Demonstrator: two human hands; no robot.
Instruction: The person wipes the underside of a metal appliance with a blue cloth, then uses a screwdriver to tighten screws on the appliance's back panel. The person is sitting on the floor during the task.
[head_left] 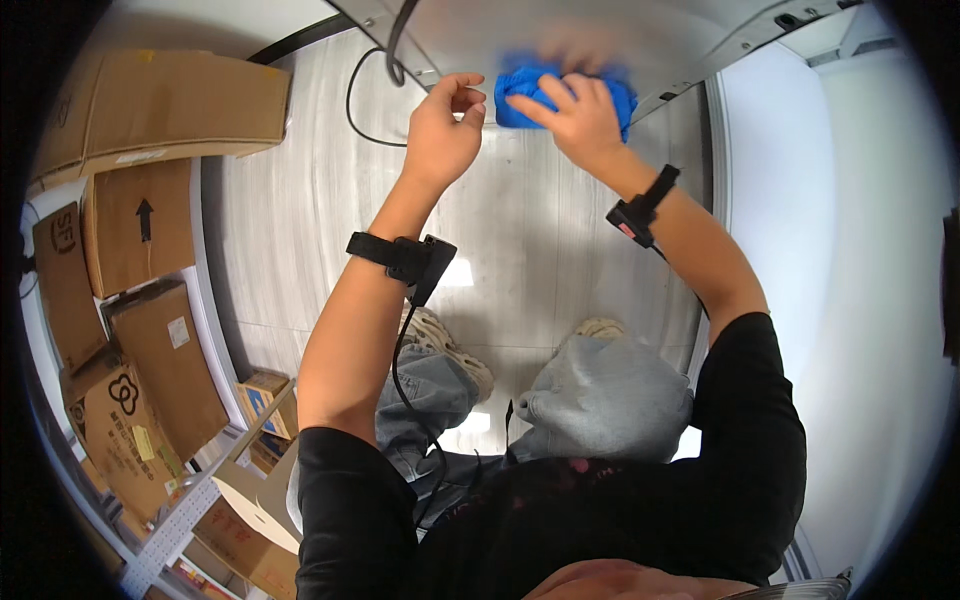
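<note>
My right hand (pixel 585 118) presses a crumpled blue cloth (pixel 513 100) against a shiny metal panel (pixel 650 35) at the top of the view. Its fingers lie bent over the cloth, and the panel mirrors both blurrily. To the left, my left hand (pixel 443 135) is raised just in front of the panel's lower edge. Those fingers curl loosely, with a gap to the thumb and nothing visible between them. Whether the fingertips touch the panel, I cannot tell. Each wrist wears a black strap with a small device.
A black cable (pixel 350 100) loops on the grey wood-look floor (pixel 300 230) beside the panel. Several cardboard boxes (pixel 140 225) fill a shelf along the left. A white wall (pixel 870 250) runs down the right. A thin cord hangs from my left wrist device.
</note>
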